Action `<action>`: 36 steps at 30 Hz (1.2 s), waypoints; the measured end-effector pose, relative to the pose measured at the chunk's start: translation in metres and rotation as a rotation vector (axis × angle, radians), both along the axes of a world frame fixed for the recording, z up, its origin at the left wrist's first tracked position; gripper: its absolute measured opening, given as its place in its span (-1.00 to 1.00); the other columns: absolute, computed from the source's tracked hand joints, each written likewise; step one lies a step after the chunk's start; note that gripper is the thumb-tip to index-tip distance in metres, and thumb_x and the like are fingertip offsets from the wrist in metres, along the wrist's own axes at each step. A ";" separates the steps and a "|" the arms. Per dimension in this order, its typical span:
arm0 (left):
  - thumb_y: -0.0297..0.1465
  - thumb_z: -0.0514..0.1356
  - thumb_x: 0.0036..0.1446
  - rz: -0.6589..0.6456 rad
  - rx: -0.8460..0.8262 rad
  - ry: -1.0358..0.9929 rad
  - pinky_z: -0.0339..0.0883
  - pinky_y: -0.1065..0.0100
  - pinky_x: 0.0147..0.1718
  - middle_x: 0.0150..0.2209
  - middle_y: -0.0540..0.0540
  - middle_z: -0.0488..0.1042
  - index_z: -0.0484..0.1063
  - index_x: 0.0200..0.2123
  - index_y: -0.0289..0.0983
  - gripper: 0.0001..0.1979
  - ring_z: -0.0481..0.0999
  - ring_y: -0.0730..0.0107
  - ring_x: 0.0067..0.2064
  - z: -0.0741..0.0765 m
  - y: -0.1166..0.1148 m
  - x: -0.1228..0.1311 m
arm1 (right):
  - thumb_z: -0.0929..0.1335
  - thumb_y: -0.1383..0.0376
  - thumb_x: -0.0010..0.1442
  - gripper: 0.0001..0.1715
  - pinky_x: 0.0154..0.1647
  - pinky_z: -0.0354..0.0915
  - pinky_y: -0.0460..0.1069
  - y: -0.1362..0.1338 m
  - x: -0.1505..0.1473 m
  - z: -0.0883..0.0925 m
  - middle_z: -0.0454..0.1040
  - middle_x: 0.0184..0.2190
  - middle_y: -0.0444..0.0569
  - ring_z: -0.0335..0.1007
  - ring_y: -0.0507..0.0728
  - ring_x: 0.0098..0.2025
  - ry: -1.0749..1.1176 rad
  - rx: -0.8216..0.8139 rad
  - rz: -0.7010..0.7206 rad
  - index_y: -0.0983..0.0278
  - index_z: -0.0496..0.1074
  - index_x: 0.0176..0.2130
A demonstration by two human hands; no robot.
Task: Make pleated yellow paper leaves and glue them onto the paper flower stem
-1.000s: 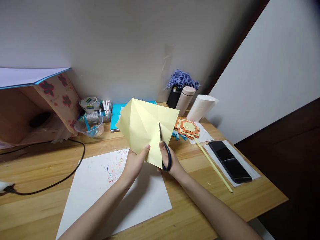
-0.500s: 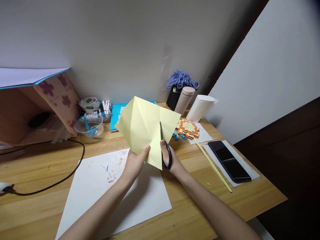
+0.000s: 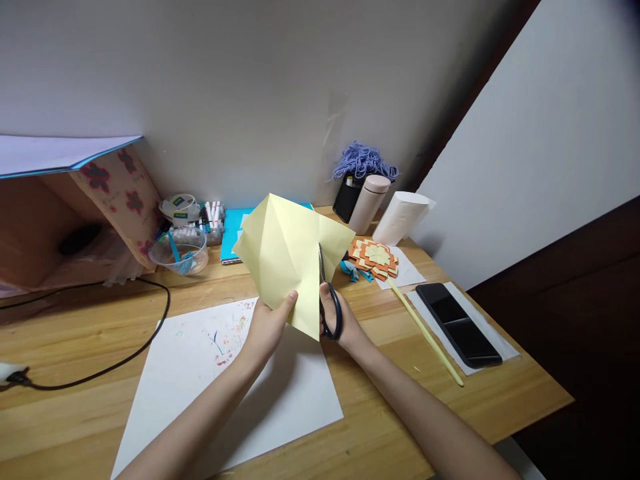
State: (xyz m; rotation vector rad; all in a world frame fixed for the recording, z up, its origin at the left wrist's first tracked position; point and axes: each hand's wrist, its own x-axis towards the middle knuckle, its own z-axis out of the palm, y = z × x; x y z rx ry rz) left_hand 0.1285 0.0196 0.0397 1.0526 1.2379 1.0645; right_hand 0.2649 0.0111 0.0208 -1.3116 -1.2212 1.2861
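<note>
Creased yellow paper (image 3: 287, 267) is above the wooden surface (image 3: 395, 407), pinched in the left hand (image 3: 267, 328)'s grip. The right hand (image 3: 350, 327)'s grip is clamped on black-handled scissors (image 3: 339, 317), blades (image 3: 321, 263) against the paper.

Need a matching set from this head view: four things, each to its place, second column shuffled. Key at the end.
Things
1. yellow paper
2. scissors
3. phone
4. yarn

Places
A. lying on white paper
B. heaped at the top of a black holder
C. held in the right hand
D. held in the left hand

Pairs: 1-D, 2-C, 3-A, 4-B
</note>
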 end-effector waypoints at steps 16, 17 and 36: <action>-0.11 0.25 -0.05 -0.022 -0.108 0.081 0.40 0.28 -0.27 -0.17 -0.22 0.54 0.44 -0.09 -0.34 -0.48 0.52 0.12 -0.19 -0.009 -0.034 -0.096 | 0.05 -0.43 -0.17 -0.15 -0.64 0.33 -0.07 -0.021 -0.026 -0.030 0.16 -0.73 -0.30 0.17 -0.06 -0.74 0.315 -0.323 0.363 0.26 0.18 -0.41; -0.11 0.25 -0.05 -0.026 -0.119 0.066 0.40 0.26 -0.26 -0.16 -0.22 0.54 0.43 -0.08 -0.35 -0.47 0.52 0.11 -0.20 -0.009 -0.036 -0.098 | 0.04 -0.44 -0.17 -0.14 -0.62 0.34 -0.06 -0.022 -0.027 -0.030 0.17 -0.72 -0.29 0.19 -0.06 -0.74 0.314 -0.334 0.374 0.26 0.19 -0.40; -0.12 0.19 0.04 -0.006 -0.199 0.068 0.41 0.30 -0.35 -0.16 -0.21 0.54 0.39 0.00 -0.32 -0.48 0.54 0.14 -0.24 -0.013 -0.046 -0.098 | 0.03 -0.40 -0.08 -0.17 -0.58 0.34 -0.07 -0.030 -0.022 -0.029 0.19 -0.67 -0.28 0.23 -0.05 -0.71 0.228 -0.369 0.409 0.26 0.19 -0.35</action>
